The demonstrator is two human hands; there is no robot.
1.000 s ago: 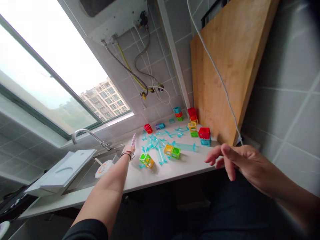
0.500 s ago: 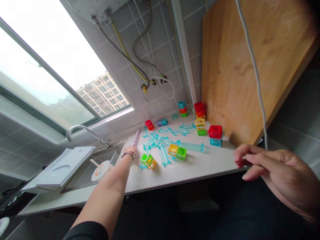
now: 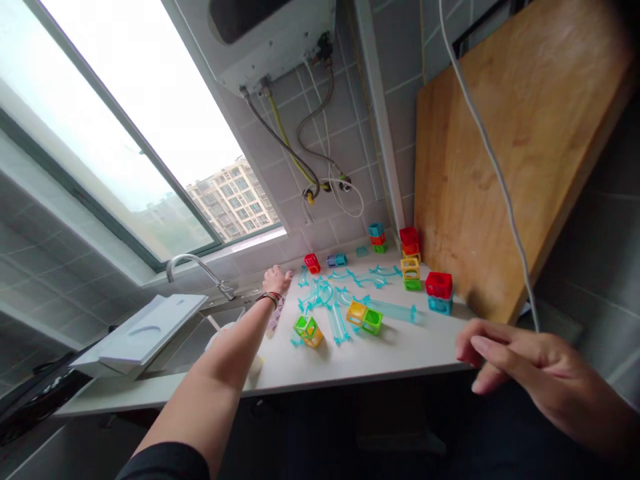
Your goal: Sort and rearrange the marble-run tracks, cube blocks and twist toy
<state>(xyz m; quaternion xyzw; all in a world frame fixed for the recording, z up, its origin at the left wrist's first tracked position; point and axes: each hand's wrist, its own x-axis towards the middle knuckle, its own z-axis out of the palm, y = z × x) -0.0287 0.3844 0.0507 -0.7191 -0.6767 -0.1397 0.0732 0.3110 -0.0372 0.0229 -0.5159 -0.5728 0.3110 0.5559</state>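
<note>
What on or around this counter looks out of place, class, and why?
The white panels look oddly placed: they lie askew, one on another, partly covering the sink. I see no clear spill or damage.

The left arm stretches far forward, its hand point(image 3: 278, 279) bent at the banded wrist; the right hand point(image 3: 525, 357) hovers, fingers loosely curled.

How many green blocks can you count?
4: bottom block of the back stack, lower block under yellow, right block of the middle pair, front-left block. Others may be hidden.
</note>
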